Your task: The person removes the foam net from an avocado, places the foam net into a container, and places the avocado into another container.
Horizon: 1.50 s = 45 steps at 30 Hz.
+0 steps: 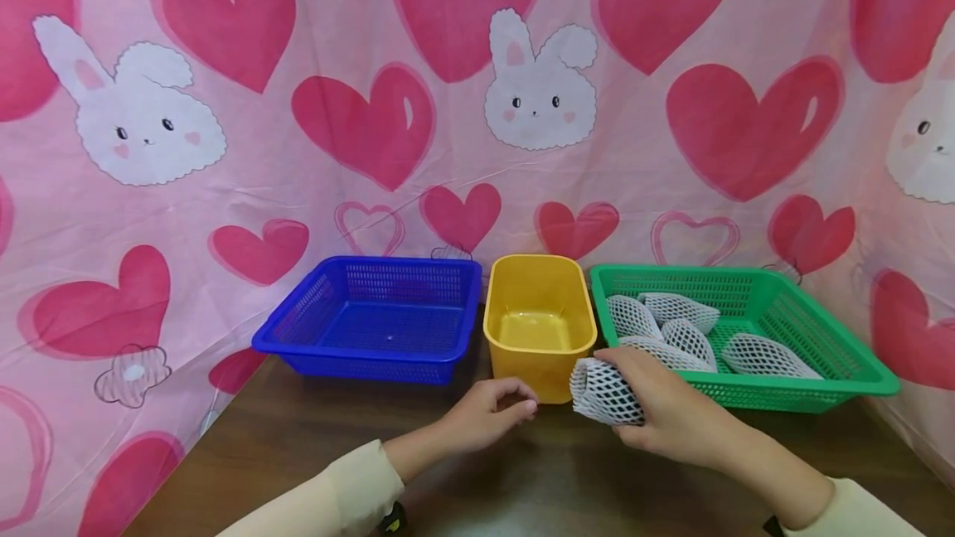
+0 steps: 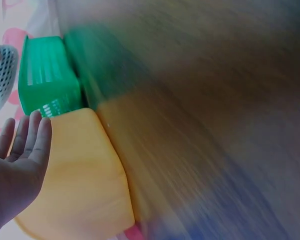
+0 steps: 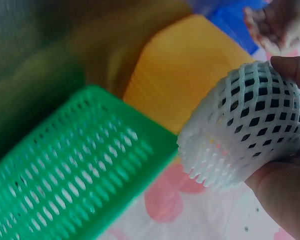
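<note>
My right hand (image 1: 667,404) grips a white foam fruit net (image 1: 606,392) in front of the green basket. In the right wrist view the foam net (image 3: 250,117) shows something dark through its mesh, its kind hidden; one end of the net gapes. My left hand (image 1: 485,414) is held before the yellow bin (image 1: 540,371), its fingers loosely bent with nothing in them. The left wrist view shows that hand (image 2: 22,155) palm up beside the yellow bin. Several more foam nets (image 1: 686,342) lie inside the green basket (image 1: 858,379); what they contain cannot be made out.
A blue basket (image 1: 366,363) stands left of the yellow bin, with no items seen in it. All three containers are lined up on a brown wooden table (image 1: 313,429). Behind them hangs a pink cloth (image 1: 448,156) with hearts and rabbits.
</note>
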Tool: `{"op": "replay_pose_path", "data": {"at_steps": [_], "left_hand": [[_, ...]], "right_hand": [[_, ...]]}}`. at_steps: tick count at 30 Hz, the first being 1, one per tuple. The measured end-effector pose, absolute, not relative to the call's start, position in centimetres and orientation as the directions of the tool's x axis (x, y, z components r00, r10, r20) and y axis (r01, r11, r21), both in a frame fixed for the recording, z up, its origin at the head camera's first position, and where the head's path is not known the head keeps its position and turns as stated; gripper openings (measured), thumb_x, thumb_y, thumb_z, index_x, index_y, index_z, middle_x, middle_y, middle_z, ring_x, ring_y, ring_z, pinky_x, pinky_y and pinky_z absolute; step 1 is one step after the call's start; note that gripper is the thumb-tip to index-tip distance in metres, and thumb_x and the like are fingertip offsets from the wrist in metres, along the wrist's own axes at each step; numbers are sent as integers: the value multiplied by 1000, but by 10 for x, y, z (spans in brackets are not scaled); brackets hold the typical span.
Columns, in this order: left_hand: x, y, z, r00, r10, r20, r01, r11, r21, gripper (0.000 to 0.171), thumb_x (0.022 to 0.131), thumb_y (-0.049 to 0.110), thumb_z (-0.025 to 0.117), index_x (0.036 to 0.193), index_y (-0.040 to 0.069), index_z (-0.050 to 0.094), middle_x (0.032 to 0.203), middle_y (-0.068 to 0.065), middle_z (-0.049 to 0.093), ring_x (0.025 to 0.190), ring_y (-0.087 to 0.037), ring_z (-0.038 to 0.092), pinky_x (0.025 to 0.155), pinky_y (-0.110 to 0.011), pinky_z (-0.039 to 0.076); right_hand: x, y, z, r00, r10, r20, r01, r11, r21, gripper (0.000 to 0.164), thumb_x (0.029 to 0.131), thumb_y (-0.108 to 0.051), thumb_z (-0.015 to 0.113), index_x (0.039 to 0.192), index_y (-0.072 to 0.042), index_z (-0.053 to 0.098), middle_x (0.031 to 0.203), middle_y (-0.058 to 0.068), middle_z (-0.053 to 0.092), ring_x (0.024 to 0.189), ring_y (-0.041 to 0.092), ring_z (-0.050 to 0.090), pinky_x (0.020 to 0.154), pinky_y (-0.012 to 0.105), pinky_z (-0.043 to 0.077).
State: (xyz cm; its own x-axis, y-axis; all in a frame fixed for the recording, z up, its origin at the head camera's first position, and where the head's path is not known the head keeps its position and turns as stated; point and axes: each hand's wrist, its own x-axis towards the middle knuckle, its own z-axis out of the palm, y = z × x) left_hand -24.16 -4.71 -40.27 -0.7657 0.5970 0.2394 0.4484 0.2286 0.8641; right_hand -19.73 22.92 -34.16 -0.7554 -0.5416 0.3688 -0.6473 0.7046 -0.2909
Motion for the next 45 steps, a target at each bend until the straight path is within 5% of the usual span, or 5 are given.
{"op": "replay_pose_path", "data": {"at_steps": [9, 17, 31, 45], "left_hand": [[-245, -66, -408, -693, 645, 322, 615, 295, 731, 16, 97, 20, 62, 101, 6, 69, 92, 8, 65, 83, -4, 57, 75, -22, 49], [-243, -75, -412, -635, 708, 310, 657, 283, 699, 18, 96, 18, 62, 104, 3, 68, 93, 9, 64, 86, -2, 58, 76, -21, 50], [-237, -79, -418, -648, 713, 268, 630, 303, 715, 14, 96, 17, 63, 103, 7, 70, 95, 8, 67, 85, 0, 59, 75, -20, 50], [-240, -74, -428, -586, 750, 307, 716, 301, 630, 13, 96, 15, 63, 104, 10, 72, 99, 9, 67, 91, 2, 57, 77, -18, 49]], "right_hand": [[-198, 211, -365, -763, -593, 257, -643, 657, -395, 81, 70, -19, 87, 137, -11, 42, 126, -9, 47, 110, 10, 47, 95, 41, 47], [-205, 197, -385, -743, -646, 171, -644, 623, -444, 78, 73, -20, 85, 136, -13, 40, 128, -7, 47, 113, 14, 46, 98, 45, 44], [-205, 183, -409, -681, -712, 168, -698, 563, -443, 76, 74, -18, 83, 137, -14, 41, 128, -7, 48, 114, 14, 46, 98, 40, 44], [-204, 181, -412, -690, -715, 111, -679, 586, -442, 77, 78, -21, 81, 141, -10, 37, 134, 0, 46, 118, 17, 45, 99, 42, 44]]}}
